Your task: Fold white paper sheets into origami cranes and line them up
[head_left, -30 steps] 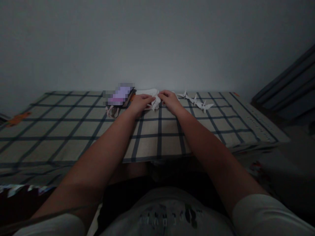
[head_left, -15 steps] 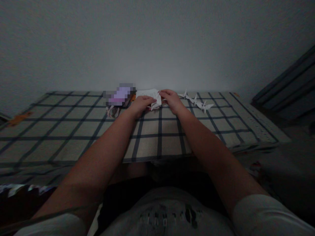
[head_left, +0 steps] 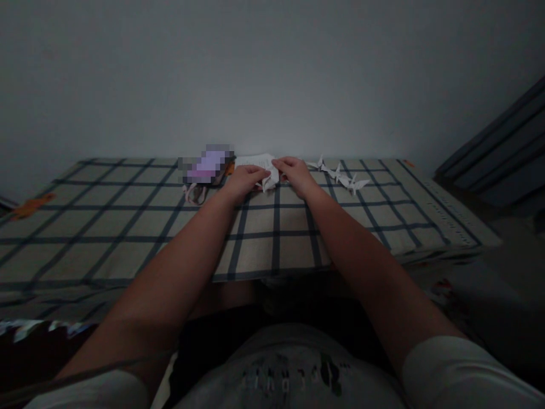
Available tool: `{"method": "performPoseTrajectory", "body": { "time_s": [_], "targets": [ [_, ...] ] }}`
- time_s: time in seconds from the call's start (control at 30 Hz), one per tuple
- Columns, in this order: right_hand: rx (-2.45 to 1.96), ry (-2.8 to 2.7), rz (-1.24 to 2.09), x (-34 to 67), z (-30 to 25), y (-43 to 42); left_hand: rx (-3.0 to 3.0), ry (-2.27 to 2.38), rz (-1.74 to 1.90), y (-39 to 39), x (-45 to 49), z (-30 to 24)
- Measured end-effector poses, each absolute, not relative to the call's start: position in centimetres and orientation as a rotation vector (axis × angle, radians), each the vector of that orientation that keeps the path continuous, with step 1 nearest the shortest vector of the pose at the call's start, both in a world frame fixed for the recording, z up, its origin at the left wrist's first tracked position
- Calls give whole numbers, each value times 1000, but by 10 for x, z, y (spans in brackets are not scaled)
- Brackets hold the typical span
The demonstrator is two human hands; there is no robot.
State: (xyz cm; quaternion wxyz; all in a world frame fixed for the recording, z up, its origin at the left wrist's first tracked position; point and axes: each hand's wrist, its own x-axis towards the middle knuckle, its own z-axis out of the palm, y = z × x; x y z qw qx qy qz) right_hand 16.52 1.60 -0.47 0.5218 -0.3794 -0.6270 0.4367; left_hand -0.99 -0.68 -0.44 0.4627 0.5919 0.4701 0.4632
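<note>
Between my two hands is a small piece of folded white paper (head_left: 271, 179), held just above the checked cloth. My left hand (head_left: 246, 182) pinches its left side with thumb and fingers. At its upper right, the fingertips of my right hand (head_left: 295, 172) are closed on the paper. A printed white sheet (head_left: 251, 161) lies flat behind my left hand, partly covered by it. To the right of my right hand rest several folded white paper cranes (head_left: 340, 177) in a slanting row.
A checked cloth (head_left: 293, 250) covers the table, which meets a plain wall (head_left: 272, 79) at the back. Left of my hands lies a blurred purple item (head_left: 208, 166) with a pinkish strap (head_left: 195, 194). A dark ridged surface (head_left: 502, 147) rises at the right.
My right hand's fingertips have shifted slightly on the folded paper, and the paper has tilted a little. My left hand stays nearly in place.
</note>
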Motion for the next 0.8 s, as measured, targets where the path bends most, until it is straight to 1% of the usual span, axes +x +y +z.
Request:
{"method": "performPoseTrajectory", "body": {
  "time_s": [0.2,0.4,0.63,0.8],
  "targets": [
    [-889,-1477,1033,165,-9,20,1465,1178,1148,-7,-9,-5],
    [-856,-1435,1162,166,-6,18,1450,1163,1174,-9,-10,-1],
    [-875,-1435,1083,165,-7,22,1443,1164,1132,-7,-10,-3],
    [-842,-1415,1150,166,-6,19,1454,1143,1165,-6,-11,-4]
  ]
}}
